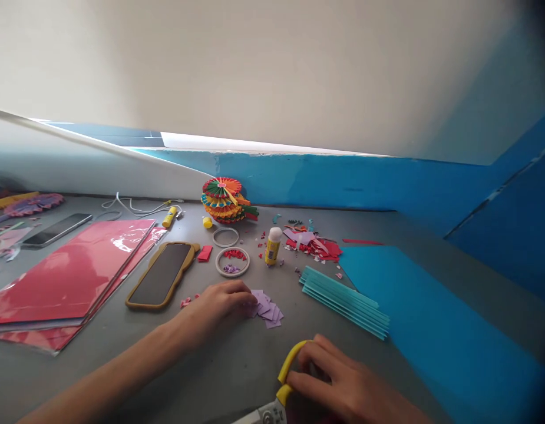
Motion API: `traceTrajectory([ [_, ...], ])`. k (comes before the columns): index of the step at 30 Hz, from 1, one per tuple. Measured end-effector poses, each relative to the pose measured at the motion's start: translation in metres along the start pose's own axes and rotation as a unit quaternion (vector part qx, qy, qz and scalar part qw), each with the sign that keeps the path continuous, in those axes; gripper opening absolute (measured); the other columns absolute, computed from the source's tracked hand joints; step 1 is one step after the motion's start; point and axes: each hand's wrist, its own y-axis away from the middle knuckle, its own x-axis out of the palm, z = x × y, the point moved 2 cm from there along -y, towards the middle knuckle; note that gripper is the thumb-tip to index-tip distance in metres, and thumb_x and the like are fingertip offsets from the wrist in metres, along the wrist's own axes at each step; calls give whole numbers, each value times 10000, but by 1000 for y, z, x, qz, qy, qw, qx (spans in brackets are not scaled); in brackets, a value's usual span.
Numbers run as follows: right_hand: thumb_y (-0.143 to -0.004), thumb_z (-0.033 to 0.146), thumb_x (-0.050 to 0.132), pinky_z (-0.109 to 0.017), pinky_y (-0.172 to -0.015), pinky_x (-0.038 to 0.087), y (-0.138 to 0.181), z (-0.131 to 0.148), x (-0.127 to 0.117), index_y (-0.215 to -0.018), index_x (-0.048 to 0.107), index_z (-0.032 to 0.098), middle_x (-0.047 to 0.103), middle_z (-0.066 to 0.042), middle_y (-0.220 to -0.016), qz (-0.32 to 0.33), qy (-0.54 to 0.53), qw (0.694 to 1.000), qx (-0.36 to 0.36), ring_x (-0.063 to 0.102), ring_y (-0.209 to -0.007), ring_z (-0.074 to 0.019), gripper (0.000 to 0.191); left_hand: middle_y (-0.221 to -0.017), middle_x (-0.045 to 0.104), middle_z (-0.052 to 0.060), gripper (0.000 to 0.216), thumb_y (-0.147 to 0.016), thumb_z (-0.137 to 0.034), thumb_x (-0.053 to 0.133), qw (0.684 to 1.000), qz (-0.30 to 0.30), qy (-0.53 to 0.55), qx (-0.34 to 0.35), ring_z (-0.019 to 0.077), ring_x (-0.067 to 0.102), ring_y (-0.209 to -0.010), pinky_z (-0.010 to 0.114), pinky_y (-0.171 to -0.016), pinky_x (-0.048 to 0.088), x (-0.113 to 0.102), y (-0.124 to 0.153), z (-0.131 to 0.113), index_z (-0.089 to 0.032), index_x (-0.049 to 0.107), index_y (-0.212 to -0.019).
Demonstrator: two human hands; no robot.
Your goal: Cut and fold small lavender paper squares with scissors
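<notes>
As the left hand (219,303) touches purple paper squares (267,309) with loosely curled fingers, the right hand (343,383) — closed — grips yellow-handled scissors (284,368).

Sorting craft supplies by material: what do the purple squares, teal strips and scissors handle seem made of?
Purple squares: likely thin matte paper, flat and overlapping, touched by the left hand. Teal strips: matte paper or card, crisp edges. Scissors handle: apparently plastic, smooth moulded yellow loop, at the right hand.
</notes>
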Motion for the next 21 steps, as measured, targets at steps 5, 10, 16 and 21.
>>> traceTrajectory([
  [5,-805,139,673,-259,-657,500,3,-3,2,-1012,637,251,664,-34,-954,50,57,997,-12,633,-839,-208,238,-1029,671,63,258,-959,-271,456,1000,15,-23,1,175,654,-904,265,-832,483,-3,2,1,-214,623,-1146],
  [10,-815,168,665,-287,-699,470,1,1,-7,-1039,641,249,681,-35,-940,64,38,996,-40,622,-832,-212,239,-1043,688,81,301,-977,-248,407,997,28,-73,4,193,668,-923,275,-824,489,-1,4,2,-214,562,-1232],
  [16,-809,286,690,-253,-642,426,1,9,-20,-923,664,233,655,-37,-909,28,-54,998,-4,599,-828,-194,128,-984,698,89,271,-970,-251,416,990,45,-131,24,195,678,-870,265,-782,507,-4,0,-7,-175,584,-1168],
  [21,-811,320,702,-242,-638,428,-2,-3,-14,-972,652,242,652,-28,-937,71,-73,994,-40,608,-828,-180,186,-972,689,79,252,-958,-177,418,983,69,-170,31,189,670,-861,253,-760,506,-6,0,-12,-165,569,-1160],
])
